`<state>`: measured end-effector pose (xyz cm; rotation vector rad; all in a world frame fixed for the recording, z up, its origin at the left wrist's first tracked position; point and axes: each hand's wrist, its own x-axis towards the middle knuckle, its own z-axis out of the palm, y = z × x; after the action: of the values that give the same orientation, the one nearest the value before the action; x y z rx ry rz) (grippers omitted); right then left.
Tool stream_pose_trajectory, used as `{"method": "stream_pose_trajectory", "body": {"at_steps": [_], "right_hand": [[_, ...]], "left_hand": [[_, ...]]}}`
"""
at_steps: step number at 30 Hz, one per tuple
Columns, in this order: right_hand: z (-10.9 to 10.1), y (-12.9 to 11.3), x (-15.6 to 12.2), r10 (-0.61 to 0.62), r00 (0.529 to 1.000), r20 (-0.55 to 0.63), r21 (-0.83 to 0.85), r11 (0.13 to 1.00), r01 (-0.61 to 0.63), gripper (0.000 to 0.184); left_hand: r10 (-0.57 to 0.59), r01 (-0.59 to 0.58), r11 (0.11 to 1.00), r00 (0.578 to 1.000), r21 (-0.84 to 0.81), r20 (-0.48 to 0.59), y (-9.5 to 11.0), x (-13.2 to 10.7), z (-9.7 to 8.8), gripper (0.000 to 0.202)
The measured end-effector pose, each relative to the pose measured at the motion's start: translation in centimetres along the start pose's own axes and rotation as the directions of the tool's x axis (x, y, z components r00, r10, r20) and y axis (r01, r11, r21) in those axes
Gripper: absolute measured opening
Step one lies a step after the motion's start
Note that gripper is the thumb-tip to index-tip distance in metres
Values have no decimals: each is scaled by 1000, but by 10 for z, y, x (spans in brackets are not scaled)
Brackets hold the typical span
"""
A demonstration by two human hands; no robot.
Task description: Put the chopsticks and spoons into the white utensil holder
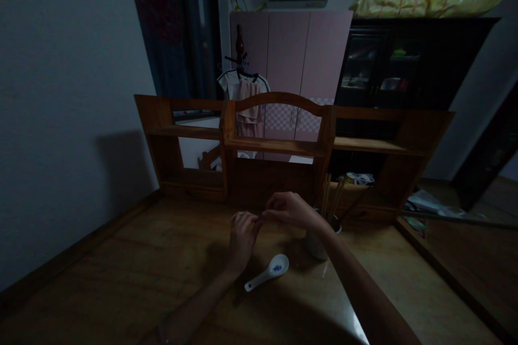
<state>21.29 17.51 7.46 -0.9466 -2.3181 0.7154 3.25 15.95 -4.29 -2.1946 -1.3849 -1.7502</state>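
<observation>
My left hand (242,237) and my right hand (290,209) meet above the table, fingertip to fingertip. The fingers of my left hand are curled closed. My right hand is pinched, thumb against fingers. Whatever lies between the fingertips is too small and dark to make out. Below the hands a white ceramic soup spoon (279,266) with a blue pattern in its bowl rests on the tabletop, its handle pointing to the lower left. Behind my right forearm stands a round utensil holder (315,247), partly hidden, with several chopsticks (335,197) upright in it.
The wooden table (121,280) carries a wooden shelf unit (279,145) along its back edge. A wall (73,118) borders the left side. Past the shelf are pink cupboards (289,54), hanging clothes (246,91) and a dark cabinet (424,81). The light is dim.
</observation>
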Motion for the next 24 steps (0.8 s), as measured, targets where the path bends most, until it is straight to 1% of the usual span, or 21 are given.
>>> {"method": "stream_pose_trajectory", "body": {"at_steps": [2,3,5,7,9,10,11,13,15,16,17,19,20,21,22,23,24], "right_hand": [[-3,1,-2,-26,999,22,108,994,23,26],[-4,0,-2,-33,999,18,118,993,31,26],[-6,-2,-2,-42,999,-5,97,994,42,24],[-12,-8,-5,-53,998,-25,71,996,54,22],[-27,-19,-12,-61,997,-39,89,994,65,22],[-37,-26,-18,-60,997,-51,108,992,65,23],[-49,-33,-26,-59,995,-78,136,988,70,24],[-76,-48,-47,-32,983,-181,143,988,58,26],[-102,-61,-71,6,939,-343,111,993,35,27],[-113,-67,-84,21,898,-440,89,996,20,28],[-122,-72,-97,48,858,-512,66,998,-16,28],[-136,-80,-119,61,751,-657,-17,995,-95,29],[-140,-82,-129,61,710,-702,-58,988,-143,29],[-144,-82,-138,61,682,-729,-96,977,-190,28],[-148,-81,-145,66,679,-731,-129,964,-233,28],[-151,-78,-150,75,693,-717,-155,952,-263,27],[-154,-72,-154,86,731,-677,-170,948,-269,26]], "left_hand": [[3,-3,1000,1000,-5,-1,2,0,-2,19],[6,-6,1000,1000,-6,3,4,0,-3,20],[4,-4,1000,1000,-15,27,9,1,-5,22],[-25,29,998,997,-53,78,16,2,-8,25],[-97,110,988,988,-108,118,22,2,-10,28],[-153,168,977,981,-132,116,23,1,-10,28],[-211,226,962,972,-153,107,23,1,-9,28],[-315,324,928,946,-182,77,20,-1,-7,28],[-378,384,900,923,-206,68,14,-2,-3,28],[-398,404,889,914,-215,73,11,-2,-1,28],[-415,422,880,907,-221,79,8,-2,1,28],[-436,446,868,895,-220,92,5,-2,3,29],[-439,449,867,893,-214,97,4,-2,3,30],[-436,448,870,894,-207,101,4,-2,3,30],[-430,443,874,897,-202,104,5,-2,3,31],[-425,438,877,899,-198,107,6,-2,3,31],[-422,436,879,900,-195,111,7,-2,2,31]]}}
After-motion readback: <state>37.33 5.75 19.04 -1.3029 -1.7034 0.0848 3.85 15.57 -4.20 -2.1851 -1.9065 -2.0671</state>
